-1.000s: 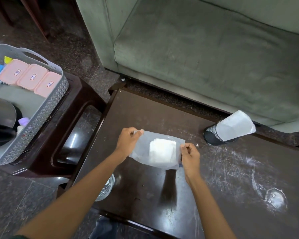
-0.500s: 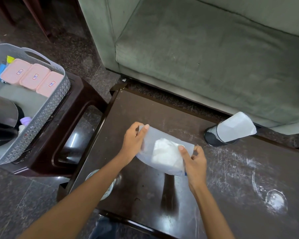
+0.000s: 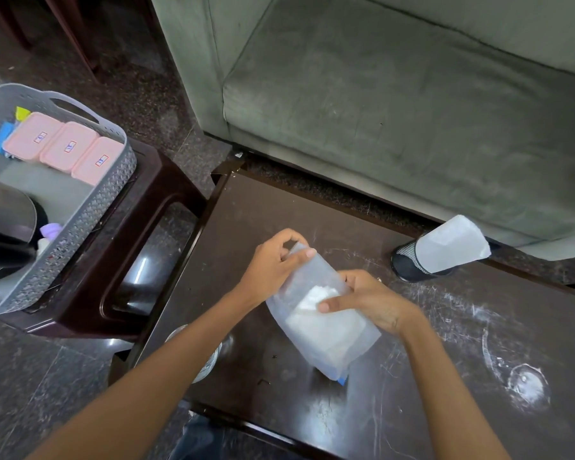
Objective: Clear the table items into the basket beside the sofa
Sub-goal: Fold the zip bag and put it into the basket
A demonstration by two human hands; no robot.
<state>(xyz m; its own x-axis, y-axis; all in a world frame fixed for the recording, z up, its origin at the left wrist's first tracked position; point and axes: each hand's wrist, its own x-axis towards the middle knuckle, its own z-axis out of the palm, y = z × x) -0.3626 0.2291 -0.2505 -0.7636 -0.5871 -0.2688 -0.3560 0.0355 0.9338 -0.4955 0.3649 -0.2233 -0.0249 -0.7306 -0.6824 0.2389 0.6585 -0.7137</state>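
Note:
A translucent plastic bag (image 3: 326, 340) with white material inside is held above the dark scratched table (image 3: 412, 376). My left hand (image 3: 273, 263) pinches its upper end. My right hand (image 3: 369, 300) grips its middle from the right. The bag hangs tilted, lower end toward me. A black mesh cup (image 3: 409, 263) holding a folded white bag (image 3: 452, 244) lies on its side at the table's far edge. The grey basket (image 3: 110, 187) stands on a dark stool (image 3: 160, 207) at the left, holding three pink lidded boxes (image 3: 67, 147) and a dark round item.
A grey-green sofa (image 3: 395, 104) runs along the table's far side. A clear glass (image 3: 206, 360) sits at the table's left edge, partly hidden under my left forearm. Dark stone floor surrounds the stool and table.
The bag was held flat and stretched between both hands; now it is turned upright and tilted, my right hand has shifted onto its middle, and my left hand holds its top.

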